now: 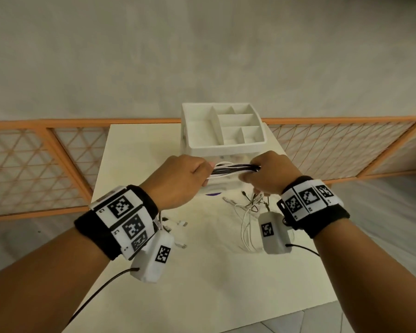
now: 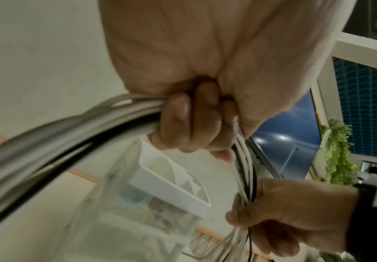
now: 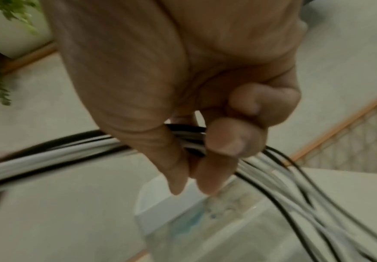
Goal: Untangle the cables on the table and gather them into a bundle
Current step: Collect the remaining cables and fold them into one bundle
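A bunch of white and black cables [image 1: 228, 169] stretches level between my two hands, held above the table. My left hand [image 1: 185, 179] grips one end in a fist; in the left wrist view its fingers [image 2: 192, 124] curl round the cables [image 2: 71, 141]. My right hand [image 1: 267, 174] grips the other end, and its fingers [image 3: 225, 140] wrap the strands [image 3: 48, 156]. Loose ends with plugs [image 1: 247, 212] hang below my right hand onto the table. More plug ends [image 1: 178, 224] lie under my left wrist.
A white compartment organizer [image 1: 222, 127] stands on a clear drawer unit at the far side of the cream table [image 1: 202, 272], just behind my hands. An orange lattice fence [image 1: 34, 164] runs behind the table. A green plant [image 2: 337, 150] shows in the left wrist view.
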Tool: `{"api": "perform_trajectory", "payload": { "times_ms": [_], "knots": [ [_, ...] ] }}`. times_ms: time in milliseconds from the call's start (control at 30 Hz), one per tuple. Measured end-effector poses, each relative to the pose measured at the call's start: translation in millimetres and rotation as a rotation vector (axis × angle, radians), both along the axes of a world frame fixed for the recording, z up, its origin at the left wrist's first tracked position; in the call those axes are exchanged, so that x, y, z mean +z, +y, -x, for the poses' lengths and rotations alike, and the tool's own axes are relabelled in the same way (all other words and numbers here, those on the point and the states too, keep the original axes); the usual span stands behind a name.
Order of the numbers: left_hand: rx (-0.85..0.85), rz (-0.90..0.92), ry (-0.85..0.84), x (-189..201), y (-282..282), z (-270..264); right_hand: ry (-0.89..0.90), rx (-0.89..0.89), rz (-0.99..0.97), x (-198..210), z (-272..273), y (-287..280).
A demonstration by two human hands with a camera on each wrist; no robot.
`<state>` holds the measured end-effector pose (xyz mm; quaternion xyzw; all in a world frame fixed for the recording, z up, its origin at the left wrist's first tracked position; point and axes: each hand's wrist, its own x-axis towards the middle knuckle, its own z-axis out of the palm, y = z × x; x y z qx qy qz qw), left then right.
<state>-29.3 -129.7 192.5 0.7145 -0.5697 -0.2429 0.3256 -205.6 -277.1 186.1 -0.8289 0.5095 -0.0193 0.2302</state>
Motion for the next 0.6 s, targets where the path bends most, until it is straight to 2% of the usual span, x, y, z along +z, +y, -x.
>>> {"api": "perform_trajectory", "payload": {
  "times_ms": [67, 133, 267, 400, 600],
  "knots": [
    [0.040, -0.013, 0.022, -6.3, 1.0, -8.4, 0.054, -0.110, 0.008, -7.8, 10.5, -20.5],
    [0.072, -0.041, 0.057, -13.4, 3.0, -18.5, 0.032, -0.222, -0.011, -14.7, 21.3, -39.0],
    [0.071, -0.257, 0.249, -42.6, 5.1, -27.3, -0.165, -0.352, 0.063, -15.0, 29.9, -65.4],
    [0.075, -0.420, 0.300, -77.0, 9.0, -35.6, -0.403, -0.463, 0.145, 1.7, 29.0, -92.5],
    [0.147, -0.269, 0.320, -71.0, -12.2, -33.9, -0.787, -0.395, 0.230, 51.4, 7.2, -123.7]
  ]
}}
